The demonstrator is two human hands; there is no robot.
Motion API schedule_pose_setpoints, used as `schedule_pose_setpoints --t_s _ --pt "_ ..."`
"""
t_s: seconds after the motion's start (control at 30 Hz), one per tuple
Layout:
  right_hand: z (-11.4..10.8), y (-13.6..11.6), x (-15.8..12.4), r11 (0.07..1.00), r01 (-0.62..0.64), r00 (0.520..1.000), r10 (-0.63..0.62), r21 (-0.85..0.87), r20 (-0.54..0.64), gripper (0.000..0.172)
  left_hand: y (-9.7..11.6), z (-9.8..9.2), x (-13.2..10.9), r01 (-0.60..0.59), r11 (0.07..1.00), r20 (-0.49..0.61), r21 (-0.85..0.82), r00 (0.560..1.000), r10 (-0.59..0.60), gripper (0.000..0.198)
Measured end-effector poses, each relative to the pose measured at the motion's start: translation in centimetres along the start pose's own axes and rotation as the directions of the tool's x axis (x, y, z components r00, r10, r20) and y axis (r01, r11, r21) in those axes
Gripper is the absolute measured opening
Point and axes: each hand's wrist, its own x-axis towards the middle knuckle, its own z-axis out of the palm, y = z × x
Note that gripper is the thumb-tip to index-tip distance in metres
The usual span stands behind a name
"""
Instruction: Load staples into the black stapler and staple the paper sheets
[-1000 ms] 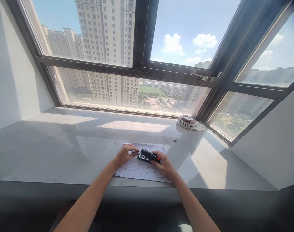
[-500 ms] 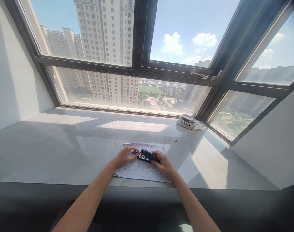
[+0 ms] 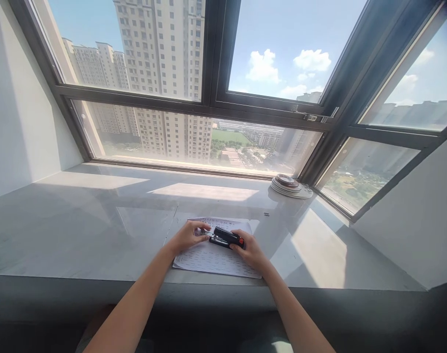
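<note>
A black stapler [image 3: 226,237] with a red end lies over a printed sheet of paper [image 3: 212,257] on the grey stone sill. My right hand [image 3: 249,251] is closed round the stapler's red rear end. My left hand [image 3: 189,235] pinches at the stapler's front tip, fingers curled; what sits between the fingertips is too small to make out. Both forearms reach in from the bottom edge.
The wide sill [image 3: 98,220] runs under a bay window with dark frames. A stack of round flat discs [image 3: 291,186] sits at the back right corner. A small dark speck [image 3: 266,214] lies on the sill beyond the paper.
Almost nothing has moved. My left fingers have shifted slightly at the stapler's front tip; the stapler and paper stay in place.
</note>
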Motion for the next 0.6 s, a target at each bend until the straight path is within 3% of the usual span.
schedule_pose_setpoints --t_s 0.17,0.27,0.4,0.5,0.6 --pt "-0.4 1.1 -0.5 0.997 -0.041 0.986 0.050 0.064 -0.159 0.033 0.3 -1.3 -0.3 0.021 0.986 0.077 -0.165 0.997 -0.008 0.031" --pt "-0.8 1.3 -0.7 0.991 -0.006 0.986 0.027 0.130 -0.165 0.034 0.8 -1.3 -0.2 0.005 0.956 0.153 -0.292 0.987 0.041 0.032" --pt "-0.9 1.0 -0.7 0.979 -0.009 0.985 0.044 0.204 -0.168 0.036 1.2 -0.7 0.0 -0.009 0.921 0.161 -0.389 0.984 0.077 0.036" --pt "-0.8 0.8 -0.8 0.968 0.000 0.985 0.044 0.252 -0.169 0.039 1.3 0.2 0.5 -0.071 0.925 0.110 -0.374 0.987 0.120 0.039" --pt "-0.7 0.6 -0.8 0.967 0.048 0.996 -0.027 0.249 -0.087 0.038 1.5 1.3 1.2 -0.153 0.960 0.122 -0.233 0.975 0.185 0.056"
